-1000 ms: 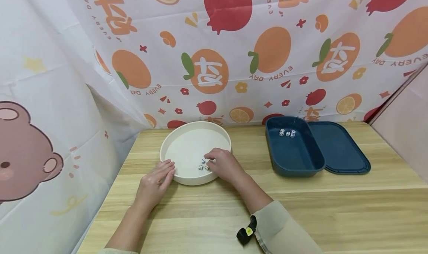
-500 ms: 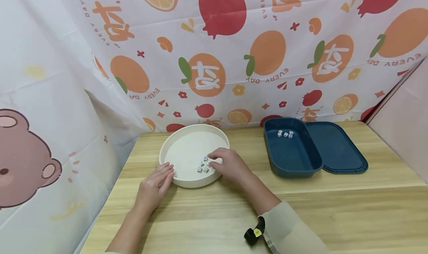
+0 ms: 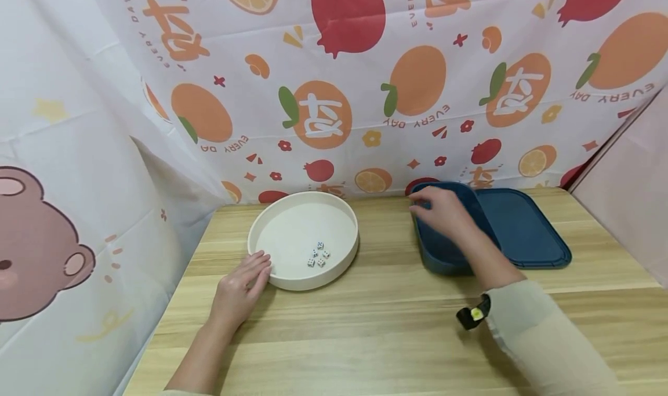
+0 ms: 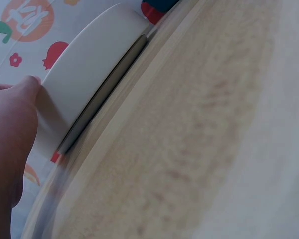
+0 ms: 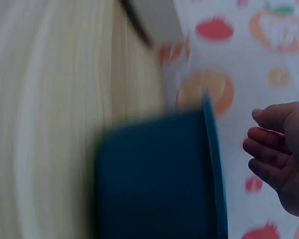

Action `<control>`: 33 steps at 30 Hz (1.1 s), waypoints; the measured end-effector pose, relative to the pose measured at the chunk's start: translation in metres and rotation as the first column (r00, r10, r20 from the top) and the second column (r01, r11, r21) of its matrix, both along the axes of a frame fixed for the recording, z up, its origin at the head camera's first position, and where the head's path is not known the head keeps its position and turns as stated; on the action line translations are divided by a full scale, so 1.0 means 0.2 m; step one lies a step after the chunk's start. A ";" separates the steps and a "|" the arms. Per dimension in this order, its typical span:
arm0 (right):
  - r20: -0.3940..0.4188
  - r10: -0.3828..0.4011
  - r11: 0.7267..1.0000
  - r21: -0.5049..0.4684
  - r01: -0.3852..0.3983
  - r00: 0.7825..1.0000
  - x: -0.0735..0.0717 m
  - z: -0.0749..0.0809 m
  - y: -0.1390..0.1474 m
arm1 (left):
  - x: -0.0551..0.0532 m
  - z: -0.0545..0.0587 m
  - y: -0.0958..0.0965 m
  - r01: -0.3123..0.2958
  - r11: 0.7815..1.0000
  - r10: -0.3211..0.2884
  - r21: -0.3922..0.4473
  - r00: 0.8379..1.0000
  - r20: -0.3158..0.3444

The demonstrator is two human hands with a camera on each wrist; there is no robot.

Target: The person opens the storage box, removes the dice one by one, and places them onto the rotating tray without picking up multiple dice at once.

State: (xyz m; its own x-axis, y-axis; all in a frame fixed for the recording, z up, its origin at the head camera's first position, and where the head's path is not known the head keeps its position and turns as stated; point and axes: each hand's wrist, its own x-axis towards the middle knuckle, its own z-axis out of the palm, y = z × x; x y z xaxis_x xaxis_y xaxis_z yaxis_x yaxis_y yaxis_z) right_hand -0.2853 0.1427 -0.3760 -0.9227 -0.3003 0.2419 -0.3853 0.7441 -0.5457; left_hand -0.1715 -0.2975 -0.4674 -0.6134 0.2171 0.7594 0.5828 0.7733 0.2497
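Note:
A cream round tray stands at the left of the table, with several small white dice near its front right. My left hand rests on the tray's front left rim; the left wrist view shows the thumb against the rim. Over the dark blue box hangs my right hand, its fingers loosely bent. In the right wrist view nothing shows between the thumb and fingers. The box's far inside is hidden behind the hand and forearm.
A flat dark blue lid lies against the box's right side. Behind the wooden table hangs a fruit-printed cloth, close to the tray and box. A white cloth with a bear print hangs on the left.
My right hand has moved right, from the dice in the tray to above the blue box. More dice in the tray are uncovered. The left hand stays at the rim.

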 end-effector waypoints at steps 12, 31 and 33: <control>0.197 -0.104 0.953 0.300 0.041 0.975 -0.23 -0.17 0.35 | 0.01 -0.01 0.01 0.005 1.000 -0.005 0.010 1.000 0.003; 0.305 -0.008 0.903 0.412 -0.124 0.952 -0.25 -0.29 0.30 | 0.03 0.02 0.00 -0.026 1.000 0.026 0.009 0.999 0.027; 0.276 0.005 0.901 0.416 -0.124 0.961 -0.25 -0.28 0.30 | 0.03 0.02 0.00 -0.025 1.000 0.024 0.008 0.999 0.028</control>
State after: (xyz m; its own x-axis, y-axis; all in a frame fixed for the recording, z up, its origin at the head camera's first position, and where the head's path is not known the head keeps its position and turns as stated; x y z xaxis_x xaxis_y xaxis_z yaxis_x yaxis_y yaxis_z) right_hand -0.3351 0.2019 -0.4326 -0.9094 -0.3799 -0.1696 -0.3279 0.9054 -0.2696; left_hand -0.1661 -0.2973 -0.4636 -0.6394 0.1952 0.7437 0.5564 0.7850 0.2723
